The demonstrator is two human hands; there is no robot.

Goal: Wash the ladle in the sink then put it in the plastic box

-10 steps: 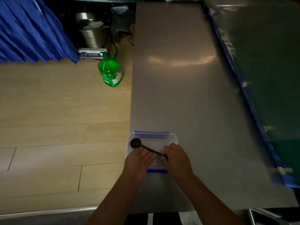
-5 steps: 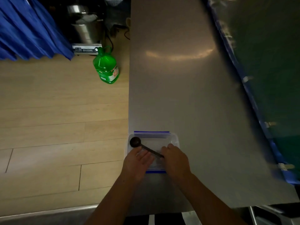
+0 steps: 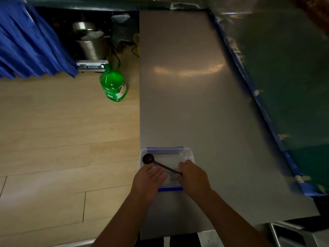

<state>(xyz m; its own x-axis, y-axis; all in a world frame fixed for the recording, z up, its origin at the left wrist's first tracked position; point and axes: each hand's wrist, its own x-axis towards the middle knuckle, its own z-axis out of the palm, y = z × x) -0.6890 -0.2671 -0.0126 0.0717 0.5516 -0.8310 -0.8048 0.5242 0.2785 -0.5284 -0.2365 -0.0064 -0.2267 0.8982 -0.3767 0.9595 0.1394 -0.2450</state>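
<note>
A clear plastic box (image 3: 187, 151) with blue clips sits at the near left edge of the steel counter (image 3: 195, 104). A dark ladle (image 3: 148, 159) lies across the box, its bowl at the box's far left corner and its thin handle running right. My right hand (image 3: 193, 177) is closed on the handle's end. My left hand (image 3: 148, 182) rests flat and open against the box's near left side, fingers spread over its rim. The sink shows only as a steel corner (image 3: 292, 234) at the bottom right.
A green plastic jug (image 3: 114, 86) stands on the wooden floor left of the counter. Behind it are a steel pot (image 3: 92, 47) on a cooker and blue cloth (image 3: 26, 47). A dark green wall with blue tape (image 3: 267, 122) borders the counter's right side.
The ladle and both hands stay at the box with almost no movement. Only the camera view has shifted slightly.
</note>
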